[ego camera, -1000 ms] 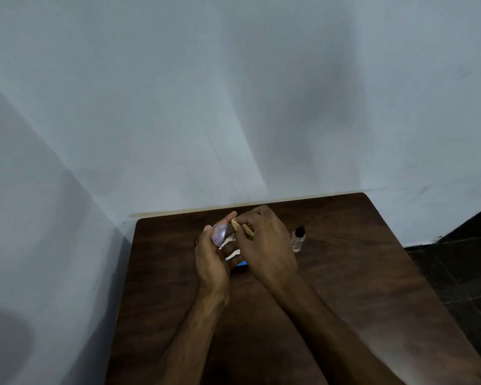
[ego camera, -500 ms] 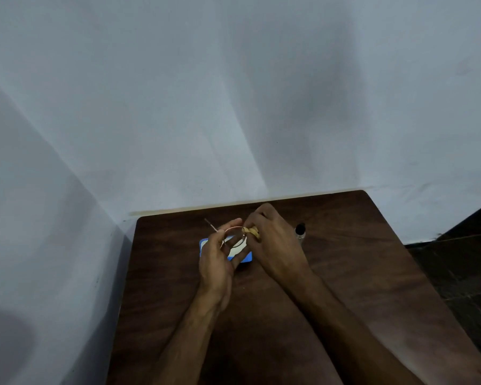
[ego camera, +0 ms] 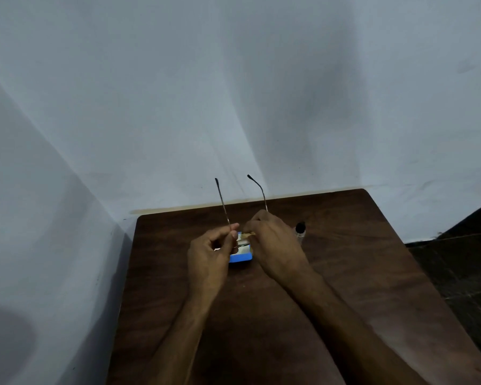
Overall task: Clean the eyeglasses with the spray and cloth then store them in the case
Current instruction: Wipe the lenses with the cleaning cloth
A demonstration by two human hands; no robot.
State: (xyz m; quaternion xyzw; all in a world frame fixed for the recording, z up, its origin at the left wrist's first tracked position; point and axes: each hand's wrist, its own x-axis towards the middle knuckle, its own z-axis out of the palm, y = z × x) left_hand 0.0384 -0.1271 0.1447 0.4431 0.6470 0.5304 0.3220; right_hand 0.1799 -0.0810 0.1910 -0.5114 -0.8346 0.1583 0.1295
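Note:
The thin metal-framed eyeglasses are held above the table with both temple arms pointing up and away toward the wall. My left hand pinches the frame at its left end. My right hand pinches a small yellowish cloth against the frame's right side. The lenses are mostly hidden behind my fingers. Under my hands lies the open blue case with a pale lining. The small clear spray bottle with a black cap stands just right of my right hand.
A dark wooden table stands in a corner of pale walls, with its far and left edges close to them. Dark floor shows beyond the right edge.
The glasses have been turned so both temple arms now stick up toward the wall. My hands stay over the case, and the right hand still holds the cloth to the frame.

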